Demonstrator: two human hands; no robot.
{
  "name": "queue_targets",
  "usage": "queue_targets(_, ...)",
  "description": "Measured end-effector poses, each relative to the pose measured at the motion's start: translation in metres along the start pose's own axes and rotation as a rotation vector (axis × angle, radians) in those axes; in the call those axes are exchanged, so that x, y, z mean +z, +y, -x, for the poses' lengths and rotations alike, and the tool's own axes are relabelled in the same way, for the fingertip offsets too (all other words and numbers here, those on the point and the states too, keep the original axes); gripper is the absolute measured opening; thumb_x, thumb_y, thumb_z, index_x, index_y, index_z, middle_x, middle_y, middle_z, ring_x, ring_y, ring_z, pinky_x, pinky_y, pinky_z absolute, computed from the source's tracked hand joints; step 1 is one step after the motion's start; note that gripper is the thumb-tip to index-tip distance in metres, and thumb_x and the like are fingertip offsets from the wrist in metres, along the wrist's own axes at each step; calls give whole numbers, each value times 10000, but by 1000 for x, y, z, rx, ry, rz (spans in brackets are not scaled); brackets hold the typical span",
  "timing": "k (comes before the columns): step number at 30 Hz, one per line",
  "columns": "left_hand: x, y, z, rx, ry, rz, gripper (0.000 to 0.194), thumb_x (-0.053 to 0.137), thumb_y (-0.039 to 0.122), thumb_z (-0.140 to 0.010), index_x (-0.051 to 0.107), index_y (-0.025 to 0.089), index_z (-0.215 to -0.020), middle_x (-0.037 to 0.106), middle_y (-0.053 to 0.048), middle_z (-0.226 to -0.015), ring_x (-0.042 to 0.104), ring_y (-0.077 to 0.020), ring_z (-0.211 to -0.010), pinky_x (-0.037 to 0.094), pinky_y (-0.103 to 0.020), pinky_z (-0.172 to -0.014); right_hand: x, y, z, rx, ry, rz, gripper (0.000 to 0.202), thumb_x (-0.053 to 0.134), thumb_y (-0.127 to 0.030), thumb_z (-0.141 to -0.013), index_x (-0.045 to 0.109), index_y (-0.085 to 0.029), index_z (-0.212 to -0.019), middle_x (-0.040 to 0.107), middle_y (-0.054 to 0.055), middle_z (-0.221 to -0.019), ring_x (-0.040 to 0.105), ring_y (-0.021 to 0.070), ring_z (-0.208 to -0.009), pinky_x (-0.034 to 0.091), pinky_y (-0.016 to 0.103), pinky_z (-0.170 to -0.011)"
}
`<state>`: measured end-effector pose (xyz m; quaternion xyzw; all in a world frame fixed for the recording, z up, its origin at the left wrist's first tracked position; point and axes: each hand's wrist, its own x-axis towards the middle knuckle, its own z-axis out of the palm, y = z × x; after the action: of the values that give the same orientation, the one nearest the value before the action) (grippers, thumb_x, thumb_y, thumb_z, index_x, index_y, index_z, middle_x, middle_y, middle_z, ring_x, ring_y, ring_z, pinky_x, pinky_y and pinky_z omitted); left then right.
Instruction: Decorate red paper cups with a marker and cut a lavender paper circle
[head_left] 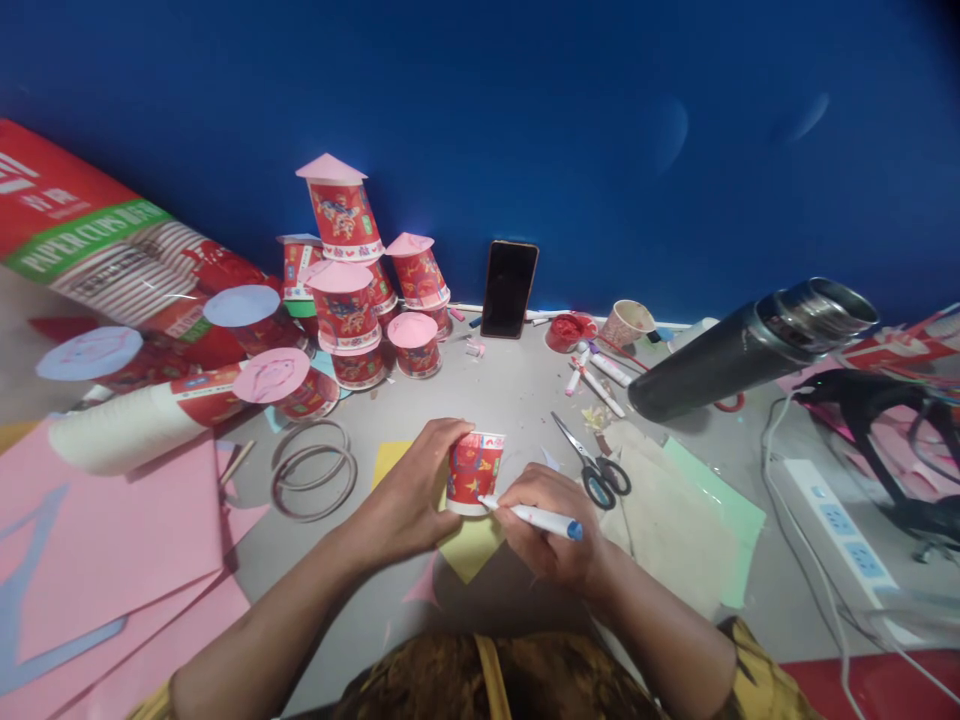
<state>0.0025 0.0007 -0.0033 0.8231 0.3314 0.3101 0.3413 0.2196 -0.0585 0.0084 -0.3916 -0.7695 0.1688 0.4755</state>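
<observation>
A red patterned paper cup (475, 470) stands at the middle front of the table, its white rim band at the bottom. My left hand (412, 490) is closed around its left side, with fingers at the top and thumb near the base. In my right hand (551, 525) is a white marker (541, 519) with a blue end, held like a pen. The marker's tip touches or nearly touches the lower right of the cup. Beneath the cup and hands lies yellow paper (471, 552). Black-handled scissors (592, 465) lie open just right of my right hand.
Stacked paper cups with pink cone tops (341, 225) stand back left, near a bag of paper cups (150, 260). A phone (510, 290) leans on the blue wall. At right are a dark thermos (742, 350) and a power strip (840, 535). Metal rings (313, 485) lie left.
</observation>
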Motion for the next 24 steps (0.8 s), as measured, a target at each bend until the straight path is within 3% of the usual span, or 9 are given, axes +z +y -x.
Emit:
queue_targets(7, -1, 2, 0, -20, -14, 3, 871, 642, 12, -679, 395, 286, -1469, 549, -104, -1390, 573, -334, -1308, 509, -514, -1127, -1, -2, -2, 13, -12, 3, 160, 578, -194, -1011, 652, -232, -875, 706, 16, -704, 635, 168, -620, 508, 296, -609)
queue_targets(16, -1, 1, 0, 2, -26, 10, 851, 657, 50, -737, 366, 285, -1501, 522, -115, -1447, 549, -328, -1363, 504, -516, -1157, -2, 0, -5, -17, 113, 14, 115, 602, -160, -995, 673, -220, -927, 739, 32, -742, 672, 180, -644, 537, 300, -624)
queue_targets(24, 0, -1, 0, 8, -14, -11, 904, 639, -2, -677, 367, 292, -1486, 533, -106, -1414, 568, -324, -1332, 518, -528, -1143, 0, 2, -3, -16, 60, 34, 129, 601, -187, -1011, 680, -210, -912, 736, 41, -743, 656, 179, -648, 530, 297, -640)
